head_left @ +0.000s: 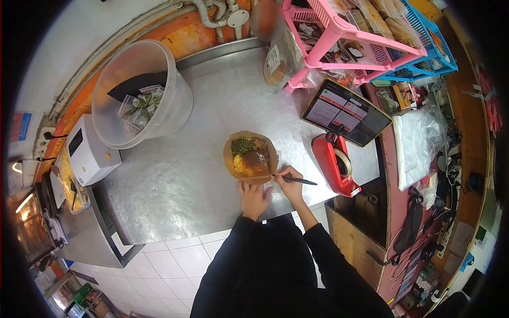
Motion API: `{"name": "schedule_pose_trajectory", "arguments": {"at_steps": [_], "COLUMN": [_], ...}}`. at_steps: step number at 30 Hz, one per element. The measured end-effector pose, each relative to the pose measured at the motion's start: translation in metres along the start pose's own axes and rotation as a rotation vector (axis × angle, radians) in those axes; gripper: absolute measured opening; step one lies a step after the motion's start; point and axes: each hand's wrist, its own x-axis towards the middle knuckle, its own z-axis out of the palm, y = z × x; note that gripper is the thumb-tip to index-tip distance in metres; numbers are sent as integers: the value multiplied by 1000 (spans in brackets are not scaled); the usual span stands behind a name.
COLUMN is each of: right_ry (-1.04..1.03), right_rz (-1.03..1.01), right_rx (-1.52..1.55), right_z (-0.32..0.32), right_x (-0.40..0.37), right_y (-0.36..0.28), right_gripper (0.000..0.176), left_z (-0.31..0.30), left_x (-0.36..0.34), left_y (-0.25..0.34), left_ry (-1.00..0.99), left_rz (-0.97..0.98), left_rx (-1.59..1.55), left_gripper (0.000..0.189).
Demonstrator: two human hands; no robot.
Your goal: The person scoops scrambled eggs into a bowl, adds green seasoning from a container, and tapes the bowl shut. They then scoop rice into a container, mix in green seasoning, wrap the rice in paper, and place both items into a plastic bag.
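Note:
An open brown paper food box (269, 143) stands on the metal table (207, 95), holding green leaves, something yellow and brown food under what looks like a clear film or bag. My left hand (254, 200) rests at the near edge of the box, fingers spread against it. In my right hand (289, 183) is a dark pen (303, 181), its tip by the box's near right corner. To the right of that hand lies a red tape dispenser (331, 167) with a roll of tape.
A tablet (347, 112) lies beyond the dispenser. Pink basket rack (339, 37) and blue basket (432, 50) stand at the back right. A large clear tub (177, 100) with small bags and a white printer (90, 153) are at left. An open wooden drawer (352, 238) is at near right.

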Motion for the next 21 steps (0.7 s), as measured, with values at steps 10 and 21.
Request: {"name": "schedule_pose_trajectory", "arguments": {"at_steps": [10, 21], "right_ry": [68, 7], "right_rz": [15, -16], "right_rx": [137, -13], "right_z": [2, 0], "right_x": [-5, -11], "right_y": [-5, 2], "right_gripper": [14, 15], "left_z": [2, 1], "left_x": [-1, -1], "left_y": [-1, -3], "left_ry": [1, -45], "left_rz": [5, -11], "left_rx": [4, -43], "left_gripper": [39, 42]}}
